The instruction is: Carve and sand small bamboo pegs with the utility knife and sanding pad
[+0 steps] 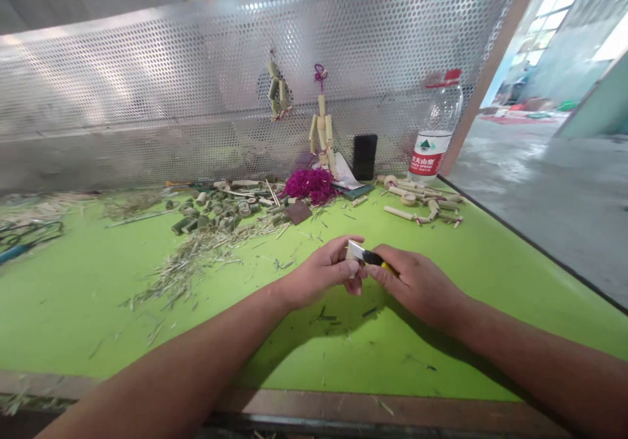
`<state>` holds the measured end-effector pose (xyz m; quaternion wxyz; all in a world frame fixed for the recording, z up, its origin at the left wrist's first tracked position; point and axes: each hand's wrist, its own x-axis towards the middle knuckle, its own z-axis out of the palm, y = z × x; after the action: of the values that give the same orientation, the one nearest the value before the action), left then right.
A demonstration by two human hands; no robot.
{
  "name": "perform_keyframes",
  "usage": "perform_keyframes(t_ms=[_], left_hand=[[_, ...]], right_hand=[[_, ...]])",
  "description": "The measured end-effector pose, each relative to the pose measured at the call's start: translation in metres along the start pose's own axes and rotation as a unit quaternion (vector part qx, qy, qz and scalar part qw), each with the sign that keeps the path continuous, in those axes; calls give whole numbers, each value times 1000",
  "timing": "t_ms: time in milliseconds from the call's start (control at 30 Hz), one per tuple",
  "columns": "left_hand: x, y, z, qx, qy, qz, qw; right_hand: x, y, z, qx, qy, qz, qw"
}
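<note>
Over the green tabletop (275,347), my left hand (330,267) pinches a small pale bamboo piece (351,253) between thumb and fingers. My right hand (415,280) is closed round the black and yellow handle of a knife (371,257). The knife's pale blade lies against the bamboo piece, pointing left toward my left fingers. Most of the piece is hidden by my fingers and the blade. Dark green shavings (328,319) are scattered on the table just below my hands.
Cut bamboo pieces (216,210) and shavings (181,262) lie to the left. Behind are purple string (311,186), a bamboo figure (322,131), a phone (364,156) and a perforated metal panel (196,92). At right stand a large bottle (432,141) and strung bamboo parts (424,197).
</note>
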<state>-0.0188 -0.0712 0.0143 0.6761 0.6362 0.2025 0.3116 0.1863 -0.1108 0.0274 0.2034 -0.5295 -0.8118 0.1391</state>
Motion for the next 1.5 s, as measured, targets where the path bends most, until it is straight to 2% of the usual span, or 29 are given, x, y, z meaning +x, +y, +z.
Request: perform_keyframes(t_ms=[300, 500, 567, 667, 700, 733, 767, 867, 967, 1167, 1300, 1500], left_hand=[[-1, 5, 11, 77, 13, -22, 997], [-2, 15, 8, 127, 38, -45, 990], [-5, 19, 9, 128, 30, -53, 990], [-9, 20, 13, 114, -3, -89, 989], [-10, 19, 14, 103, -11, -98, 990], [-11, 17, 14, 89, -2, -96, 991], [-10, 15, 14, 76, 24, -95, 992], [-7, 10, 6, 46, 121, -83, 988], [-4, 6, 1, 46, 135, -63, 988], [-5, 2, 6, 86, 91, -41, 991], [-6, 2, 7, 100, 83, -47, 990], [-4, 12, 8, 92, 82, -55, 991]], right_hand=[[0, 1, -3, -41, -16, -5, 999], [2, 1, -3, -100, 15, -1, 995], [6, 9, -7, -82, 30, 19, 996], [15, 29, -19, -12, 75, 117, 990], [18, 35, -22, -10, 108, 136, 985], [20, 38, -24, -21, 148, 141, 979], [20, 39, -25, -15, 152, 125, 980], [16, 25, -16, 33, 63, 62, 996], [8, 6, -2, 9, 0, -4, 1000], [4, 1, 3, -25, -7, -13, 1000], [3, 2, 2, -54, -8, -10, 998], [3, 1, -4, -114, 23, 1, 993]])
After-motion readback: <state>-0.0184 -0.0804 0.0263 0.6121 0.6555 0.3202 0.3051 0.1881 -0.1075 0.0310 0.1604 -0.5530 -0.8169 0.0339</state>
